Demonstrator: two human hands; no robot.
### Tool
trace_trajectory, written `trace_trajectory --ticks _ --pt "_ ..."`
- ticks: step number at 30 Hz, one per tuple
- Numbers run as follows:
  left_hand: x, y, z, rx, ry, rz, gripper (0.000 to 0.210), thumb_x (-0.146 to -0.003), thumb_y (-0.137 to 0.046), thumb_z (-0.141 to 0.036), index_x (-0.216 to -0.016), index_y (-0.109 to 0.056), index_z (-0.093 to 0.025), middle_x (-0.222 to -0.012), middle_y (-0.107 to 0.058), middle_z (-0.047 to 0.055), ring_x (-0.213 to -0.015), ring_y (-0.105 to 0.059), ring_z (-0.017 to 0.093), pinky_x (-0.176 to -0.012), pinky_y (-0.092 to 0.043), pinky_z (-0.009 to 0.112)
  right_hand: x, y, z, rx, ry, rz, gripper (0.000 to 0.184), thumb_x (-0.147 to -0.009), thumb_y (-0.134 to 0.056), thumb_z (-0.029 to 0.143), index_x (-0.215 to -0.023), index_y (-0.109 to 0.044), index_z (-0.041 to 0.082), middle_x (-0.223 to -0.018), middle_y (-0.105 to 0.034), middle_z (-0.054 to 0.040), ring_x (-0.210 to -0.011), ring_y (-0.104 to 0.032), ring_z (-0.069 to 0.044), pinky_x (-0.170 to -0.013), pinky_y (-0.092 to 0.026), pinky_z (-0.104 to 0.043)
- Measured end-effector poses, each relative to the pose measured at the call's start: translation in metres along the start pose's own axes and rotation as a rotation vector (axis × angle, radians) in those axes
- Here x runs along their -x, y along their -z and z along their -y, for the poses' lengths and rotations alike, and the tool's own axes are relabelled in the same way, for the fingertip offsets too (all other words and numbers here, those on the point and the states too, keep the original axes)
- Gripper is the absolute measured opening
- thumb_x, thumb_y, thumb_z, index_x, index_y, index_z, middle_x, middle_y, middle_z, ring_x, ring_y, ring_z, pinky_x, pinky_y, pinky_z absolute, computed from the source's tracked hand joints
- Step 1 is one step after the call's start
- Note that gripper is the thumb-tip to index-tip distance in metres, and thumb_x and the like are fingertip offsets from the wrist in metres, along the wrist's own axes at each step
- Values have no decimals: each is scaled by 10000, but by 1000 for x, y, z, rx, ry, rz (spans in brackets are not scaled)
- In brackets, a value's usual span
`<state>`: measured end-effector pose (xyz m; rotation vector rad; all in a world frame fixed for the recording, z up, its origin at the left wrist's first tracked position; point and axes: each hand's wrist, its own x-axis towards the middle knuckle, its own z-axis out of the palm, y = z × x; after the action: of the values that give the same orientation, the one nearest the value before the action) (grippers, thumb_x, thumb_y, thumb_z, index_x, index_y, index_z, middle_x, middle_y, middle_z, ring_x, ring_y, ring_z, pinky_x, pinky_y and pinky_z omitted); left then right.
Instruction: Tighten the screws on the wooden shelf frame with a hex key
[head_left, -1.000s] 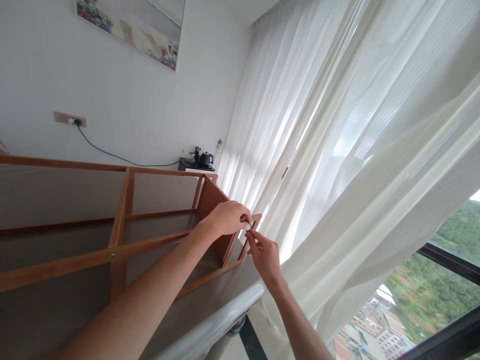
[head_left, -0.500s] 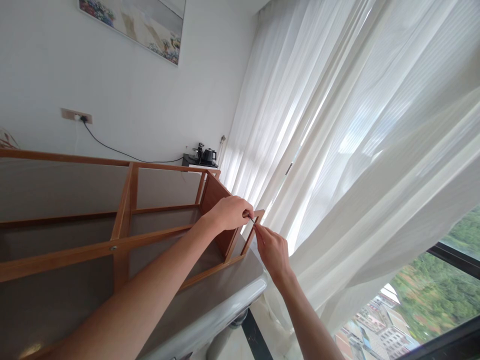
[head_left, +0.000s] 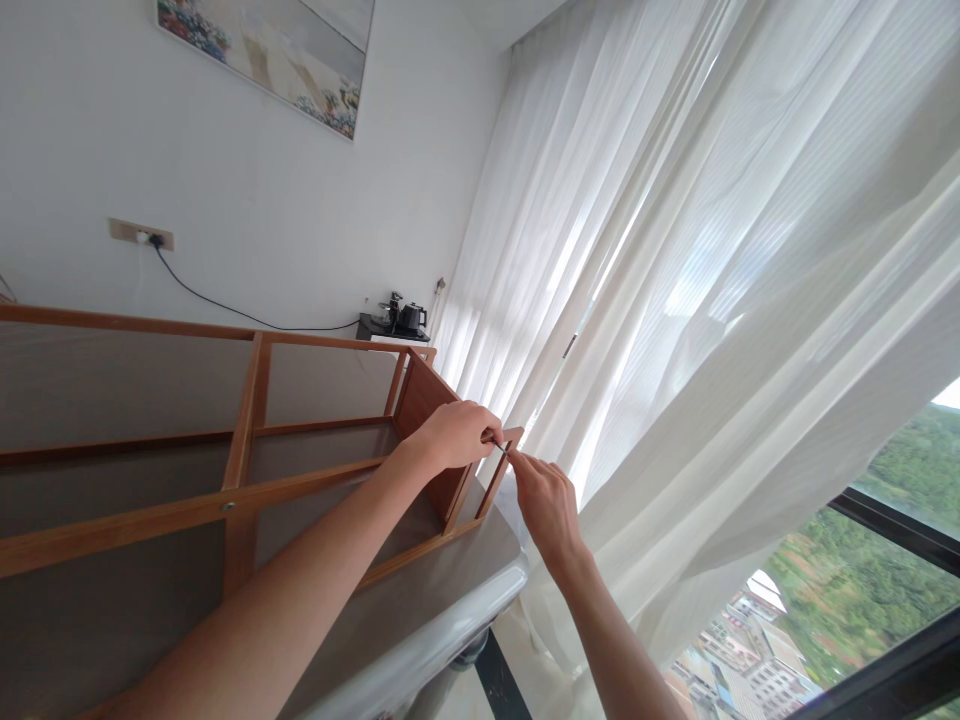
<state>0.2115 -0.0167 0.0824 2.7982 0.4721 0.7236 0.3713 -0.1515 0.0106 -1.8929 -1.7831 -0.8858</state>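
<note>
A wooden frame [head_left: 300,478] with open sections lies across the covered surface, its end panel [head_left: 424,388] at the right. Over the frame's far right corner my left hand [head_left: 459,436] is closed, fingers curled on a thin metal rod [head_left: 500,447], possibly a hex key. My right hand [head_left: 546,500] comes in from the right, its thumb and fingertips pinched at the rod's other end, close to the frame's end rail [head_left: 493,480]. The fingers partly hide the rod, so its full shape does not show.
The frame lies on a table with a pale plastic-like cover [head_left: 450,610]. A black kettle [head_left: 412,318] stands on a small stand behind. White curtains [head_left: 637,330] hang close on the right, beside a window. A cable runs from a wall socket [head_left: 141,234].
The view has shifted slightly, so the frame and wall sit a little lower and further left. Both hands keep their hold on the thin metal rod, with little visible movement.
</note>
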Motion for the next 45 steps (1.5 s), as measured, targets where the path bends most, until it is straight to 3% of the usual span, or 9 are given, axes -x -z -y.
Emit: trace_trajectory --ticks 3,6,9,13,19,34,41,45 --pt "0 -1 1 9 -1 0 238 -841 -562 -230 -926 -769 -312 -919 -758 -22 -833 -674 186 -671 -471 266 -3 1 -7 51 68 -11 387 -974 -371 62 -1173 -671 201 -952 -737 -84 -803 -654 -193 -727 -410 -302" --pt "1 0 1 7 -5 1 248 -844 -559 -221 -934 -770 -316 -930 -757 -18 -856 -676 190 -683 -483 264 -5 3 -4 -67 13 20 350 -992 -388 118 -1136 -690 218 -927 -741 -77 -809 -669 -199 -726 -433 -305" --pt "1 0 0 5 -4 -1 256 -841 -561 -212 -942 -770 -319 -946 -757 -14 -888 -677 197 -714 -495 266 -4 3 8 -441 -203 129 280 -1019 -437 308 -1010 -708 239 -851 -744 -37 -701 -687 -173 -669 -475 -276" --pt "1 1 0 5 15 12 257 -833 -567 -211 -948 -769 -320 -949 -759 -10 -897 -682 201 -746 -501 276 -1 -2 29 -991 -490 230 310 -941 -562 509 -949 -677 221 -898 -759 -42 -644 -715 -177 -614 -521 -276" --pt "2 1 -1 1 22 -2 253 -822 -566 -223 -945 -764 -321 -912 -757 -14 -845 -683 203 -708 -492 283 -2 -2 47 -1336 -682 190 435 -842 -671 585 -971 -671 170 -988 -762 -107 -588 -701 -164 -551 -484 -261" --pt "2 5 -4 0 40 23 243 -826 -574 -231 -941 -766 -326 -938 -756 -9 -834 -680 193 -717 -494 271 -7 -1 57 -1457 -740 196 449 -816 -674 617 -980 -675 199 -1020 -754 -67 -531 -662 -113 -523 -476 -234" --pt "2 2 0 19 38 15 233 -827 -577 -229 -921 -765 -329 -966 -758 -19 -873 -682 204 -711 -490 277 2 -16 52 -1244 -611 120 430 -862 -624 609 -942 -666 189 -1008 -754 -89 -568 -697 -159 -549 -513 -266" --pt "2 2 0 12 24 13 242 -826 -581 -221 -943 -768 -322 -966 -754 -12 -898 -679 201 -721 -491 267 6 -13 48 -1038 -578 72 375 -884 -605 584 -930 -683 220 -928 -758 -49 -588 -706 -173 -553 -521 -266"
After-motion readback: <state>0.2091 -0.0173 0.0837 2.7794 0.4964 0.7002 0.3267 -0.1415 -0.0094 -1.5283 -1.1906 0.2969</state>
